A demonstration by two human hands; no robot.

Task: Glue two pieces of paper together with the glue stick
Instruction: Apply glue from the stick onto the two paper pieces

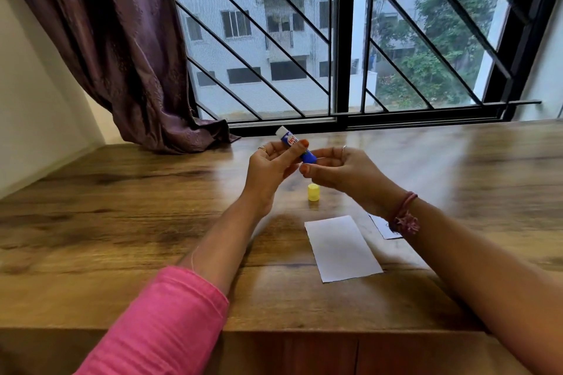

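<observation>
Two hands meet on one small thing above the table. The left hand (269, 166) has its thumb and fingers pinched round the middle of the glue stick (294, 144), and the right hand (332, 169) closes its fingertips on the stick's near, lower end (probably the twist base, though the fingers hide most of it). The stick's long axis slants up and away from the right hand, toward the window, and its white end pokes out beyond the left hand's fingers, uncovered.

Just below the right hand stands the yellow cap (314, 192), upright on the wooden table (122, 222) and apart from both hands. So the stick is open, and my guess is that the glue is being wound out before any is spread.

Nearer the body, under the gap between the two forearms, lies a white sheet of paper (342, 248), flat, its long side running roughly away from the person. A second piece of paper (384, 228) sits just beside it, mostly hidden under the right wrist, which wears a pink thread band (403, 216).

What the next move turns on: both papers lie down and toward the body from the hands, and the right hand is the nearer to them. The white end points away from the paper, so the stick will likely have to tip over before it touches.
</observation>
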